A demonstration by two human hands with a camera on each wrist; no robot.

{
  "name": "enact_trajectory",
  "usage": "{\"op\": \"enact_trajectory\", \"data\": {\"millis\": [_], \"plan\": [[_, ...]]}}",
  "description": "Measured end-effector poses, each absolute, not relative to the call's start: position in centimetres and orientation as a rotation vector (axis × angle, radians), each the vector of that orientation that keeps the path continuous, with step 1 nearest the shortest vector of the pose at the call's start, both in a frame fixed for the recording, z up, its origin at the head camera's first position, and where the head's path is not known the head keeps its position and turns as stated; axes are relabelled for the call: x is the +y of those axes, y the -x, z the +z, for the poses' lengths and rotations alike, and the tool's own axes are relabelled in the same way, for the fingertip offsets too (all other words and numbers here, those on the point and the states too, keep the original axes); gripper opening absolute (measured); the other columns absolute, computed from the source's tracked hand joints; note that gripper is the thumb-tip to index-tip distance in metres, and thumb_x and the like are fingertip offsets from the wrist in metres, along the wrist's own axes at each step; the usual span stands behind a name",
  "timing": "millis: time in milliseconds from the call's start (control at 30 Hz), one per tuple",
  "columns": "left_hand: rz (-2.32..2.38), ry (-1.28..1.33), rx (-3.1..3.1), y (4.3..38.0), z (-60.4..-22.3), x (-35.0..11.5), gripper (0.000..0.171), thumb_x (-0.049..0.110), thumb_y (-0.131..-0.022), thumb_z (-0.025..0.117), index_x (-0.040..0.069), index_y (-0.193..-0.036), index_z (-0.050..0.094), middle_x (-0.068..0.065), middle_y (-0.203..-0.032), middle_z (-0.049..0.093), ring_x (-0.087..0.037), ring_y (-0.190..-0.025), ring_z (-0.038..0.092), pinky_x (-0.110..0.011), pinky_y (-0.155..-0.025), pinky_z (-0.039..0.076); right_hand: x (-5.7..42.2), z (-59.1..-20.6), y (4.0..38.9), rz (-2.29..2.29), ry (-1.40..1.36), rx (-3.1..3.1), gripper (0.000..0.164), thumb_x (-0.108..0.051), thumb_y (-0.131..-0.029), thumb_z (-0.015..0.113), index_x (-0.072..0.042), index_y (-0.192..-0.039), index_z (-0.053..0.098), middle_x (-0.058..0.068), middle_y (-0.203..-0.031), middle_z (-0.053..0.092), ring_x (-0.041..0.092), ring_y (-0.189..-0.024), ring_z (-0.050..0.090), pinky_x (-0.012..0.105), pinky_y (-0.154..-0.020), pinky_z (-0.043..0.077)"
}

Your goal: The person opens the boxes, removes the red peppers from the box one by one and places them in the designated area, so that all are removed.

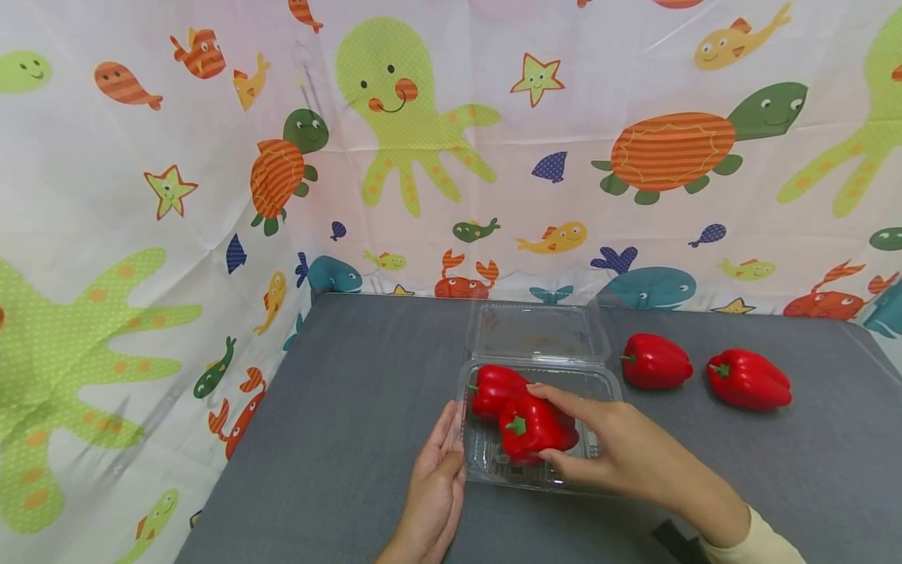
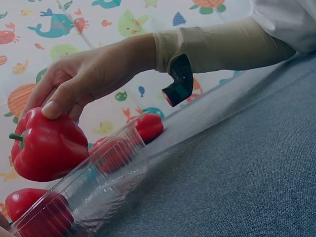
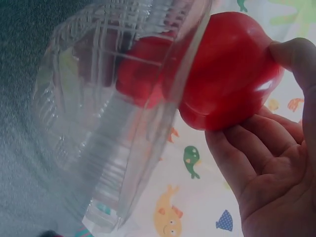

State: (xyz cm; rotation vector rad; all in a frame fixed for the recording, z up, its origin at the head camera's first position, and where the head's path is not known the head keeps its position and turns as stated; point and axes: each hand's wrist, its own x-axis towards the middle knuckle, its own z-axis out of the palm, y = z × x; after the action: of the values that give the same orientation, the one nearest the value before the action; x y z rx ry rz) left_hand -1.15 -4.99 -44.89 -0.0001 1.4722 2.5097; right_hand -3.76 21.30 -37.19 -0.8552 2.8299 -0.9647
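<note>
My right hand (image 1: 620, 442) holds a red bell pepper (image 1: 532, 431) between thumb and fingers, over the clear plastic clamshell container (image 1: 486, 462). In the left wrist view this bell pepper (image 2: 47, 145) is up above the container's rim (image 2: 94, 158), its green stem to the left. Another red bell pepper (image 1: 493, 384) lies inside at the container's left side, partly covered by the held one in the head view. Along the container's left wall rests my left hand (image 1: 433, 486), its fingers straight. The container's hinged lid (image 1: 539, 330) lies open toward the back.
To the right of the container, two more bell peppers lie on the grey table: one nearer (image 1: 655, 362), one farther right (image 1: 748, 380). A white curtain with sea animals (image 1: 451, 157) hangs behind the table and along its left side.
</note>
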Motion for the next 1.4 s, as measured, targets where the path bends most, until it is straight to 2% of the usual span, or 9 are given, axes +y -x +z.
{"op": "enact_trajectory", "data": {"millis": [233,367,667,933,1167,1400], "plan": [[2.517,-0.007,1.46,1.2,-44.8,-5.0,0.062,-0.005,-0.11,0.028,0.002,-0.169,0.01,-0.009,-0.177,0.012,-0.022,-0.163,0.004,-0.043,-0.131,0.005,21.9,-36.7,3.4,-0.975,0.87,2.855,0.08,-0.044,-0.084,0.089,-0.023,-0.154,0.055,-0.003,-0.113,0.078,-0.006,-0.072,0.061,0.02,-0.056,0.056],[2.518,-0.016,1.459,1.2,-44.9,-5.0,0.063,-0.005,-0.109,0.027,0.002,-0.169,0.009,-0.01,-0.177,0.011,-0.022,-0.163,0.003,-0.043,-0.131,0.004,22.4,-36.3,3.2,-0.983,0.879,2.874,0.08,-0.042,-0.085,0.089,-0.028,-0.155,0.053,-0.004,-0.114,0.077,-0.007,-0.067,0.058,0.018,-0.053,0.054],[2.512,-0.048,1.454,1.1,-45.0,-5.2,0.064,-0.005,-0.109,0.027,0.003,-0.169,0.007,-0.009,-0.178,0.008,-0.022,-0.163,0.001,-0.045,-0.131,0.002,23.3,-35.8,3.2,-0.924,0.872,2.95,0.083,-0.035,-0.082,0.093,-0.028,-0.155,0.054,-0.005,-0.122,0.075,-0.006,-0.083,0.063,0.017,-0.067,0.059],[2.512,-0.048,1.454,1.2,-45.0,-5.2,0.063,-0.004,-0.11,0.028,0.003,-0.169,0.008,-0.008,-0.178,0.01,-0.021,-0.163,0.002,-0.045,-0.131,0.002,23.9,-35.5,3.1,-0.899,0.887,2.991,0.086,-0.03,-0.079,0.095,-0.028,-0.154,0.054,-0.004,-0.12,0.074,-0.006,-0.075,0.06,0.02,-0.057,0.056],[2.521,-0.047,1.444,1.1,-44.9,-5.2,0.064,-0.005,-0.109,0.028,0.004,-0.169,0.009,-0.008,-0.178,0.011,-0.021,-0.163,0.003,-0.044,-0.131,0.002,24.5,-35.3,3.0,-0.881,0.896,3.034,0.089,-0.031,-0.076,0.097,-0.028,-0.153,0.054,-0.005,-0.119,0.075,-0.004,-0.076,0.062,0.019,-0.059,0.058],[2.525,-0.045,1.436,1.2,-45.0,-5.2,0.066,-0.007,-0.107,0.027,0.003,-0.169,0.009,-0.008,-0.178,0.009,-0.021,-0.163,0.003,-0.043,-0.131,0.002,25.0,-35.0,2.9,-0.879,0.837,3.04,0.088,-0.029,-0.075,0.097,-0.026,-0.152,0.055,-0.004,-0.112,0.076,-0.007,-0.071,0.059,0.018,-0.054,0.055]]}}
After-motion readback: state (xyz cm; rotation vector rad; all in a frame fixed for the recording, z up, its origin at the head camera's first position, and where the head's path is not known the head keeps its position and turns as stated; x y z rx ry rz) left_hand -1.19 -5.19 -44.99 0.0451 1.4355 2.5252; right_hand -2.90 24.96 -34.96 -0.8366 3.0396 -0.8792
